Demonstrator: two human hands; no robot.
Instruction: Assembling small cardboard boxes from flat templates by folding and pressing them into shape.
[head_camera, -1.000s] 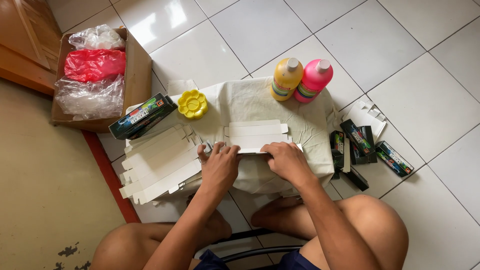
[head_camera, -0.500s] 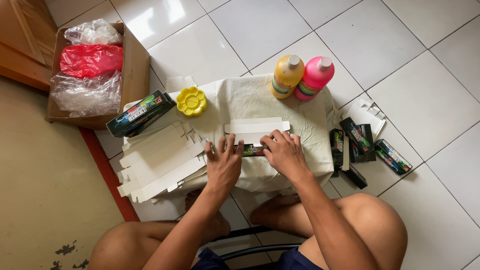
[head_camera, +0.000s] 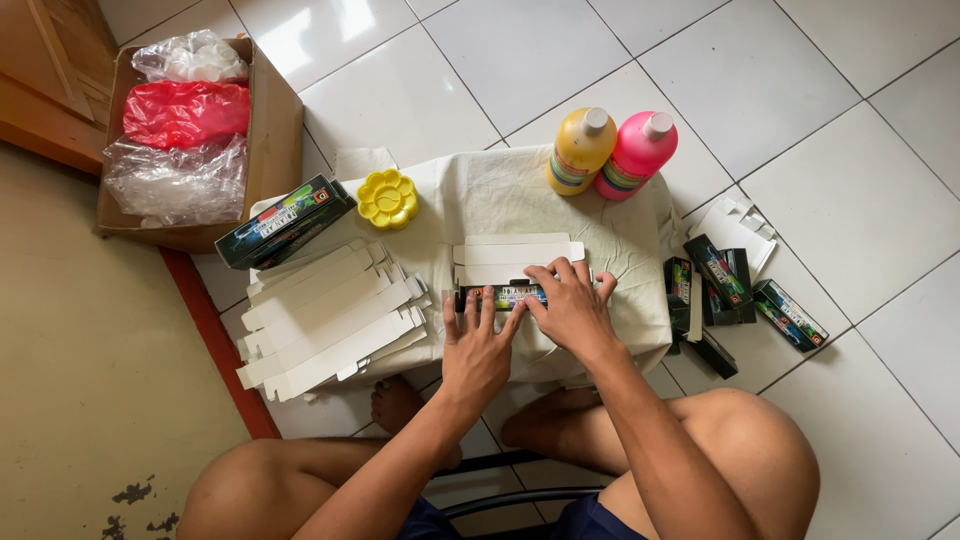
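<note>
On a cloth-covered table (head_camera: 500, 200), the left hand (head_camera: 480, 345) at 7 o'clock and right hand (head_camera: 570, 305) at 4 o'clock press flat, spread fingers onto a dark carton (head_camera: 500, 296).

The hands (head_camera: 525, 325) cover the lower part of the dark printed carton (head_camera: 500, 296). The white cloth (head_camera: 500, 200) hides the bench completely. The bottom edge cuts off both knees.

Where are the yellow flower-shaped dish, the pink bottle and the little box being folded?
Yellow flower-shaped dish (head_camera: 387, 198), head view, on its centre well.
Pink bottle (head_camera: 634, 160), head view, on its body below the white cap.
Small dark box (head_camera: 503, 295), head view, on its printed top between both hands.
</note>
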